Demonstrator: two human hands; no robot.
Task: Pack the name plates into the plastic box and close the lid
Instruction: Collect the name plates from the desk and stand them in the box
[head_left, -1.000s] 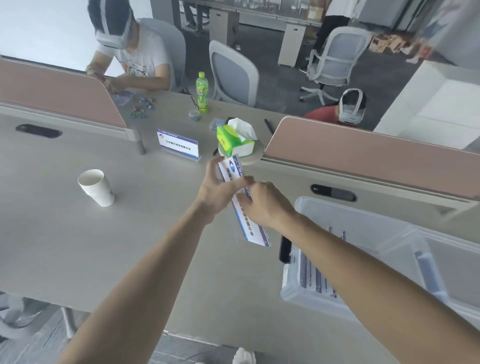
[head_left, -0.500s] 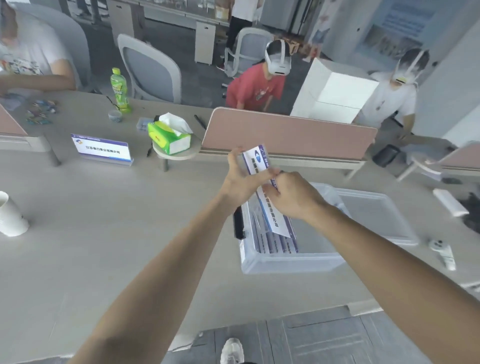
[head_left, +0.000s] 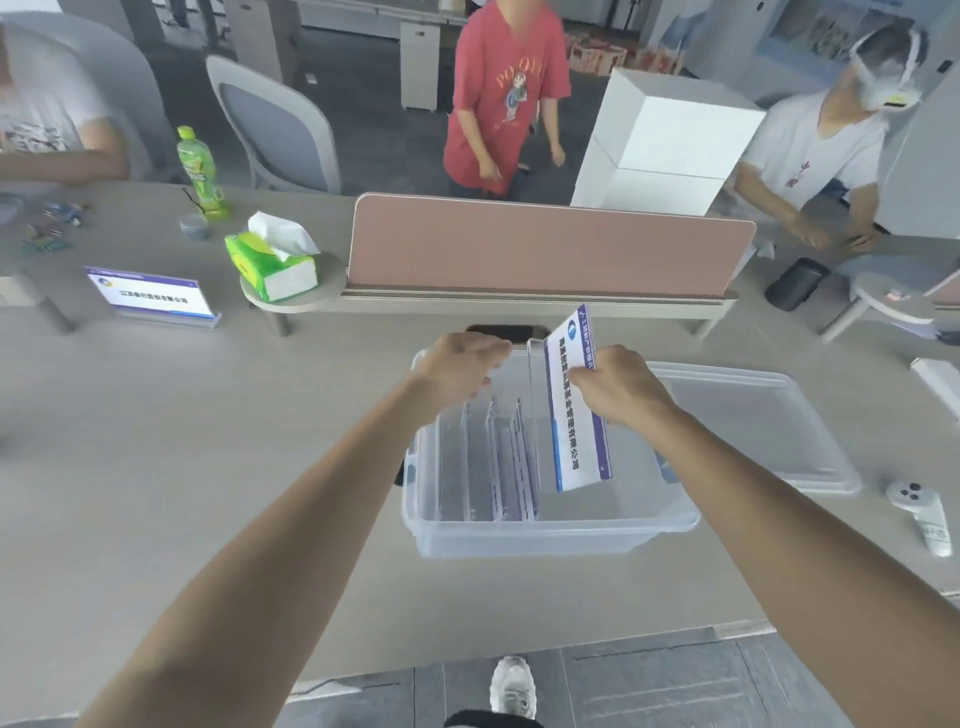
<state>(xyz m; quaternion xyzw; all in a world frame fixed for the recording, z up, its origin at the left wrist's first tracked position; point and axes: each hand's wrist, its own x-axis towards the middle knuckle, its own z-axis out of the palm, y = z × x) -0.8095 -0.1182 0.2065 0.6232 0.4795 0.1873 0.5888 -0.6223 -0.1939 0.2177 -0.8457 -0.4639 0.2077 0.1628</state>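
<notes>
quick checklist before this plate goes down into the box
1. Right hand grip on the name plate: ok, pinched at its edge.
2. Left hand steadying: cannot tell, it is near the plate's clear edge.
3. Free slot in the plastic box: ok, space right of the stacked plates.
4. Lid clear of the opening: ok, lying beside the box.
5. All plates packed: not ok, one more plate stands on the desk.

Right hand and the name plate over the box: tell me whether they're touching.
Touching. The head view shows the right hand pinching the name plate at its right edge, fingers overlapping the card, holding it tilted above the open plastic box.
</notes>
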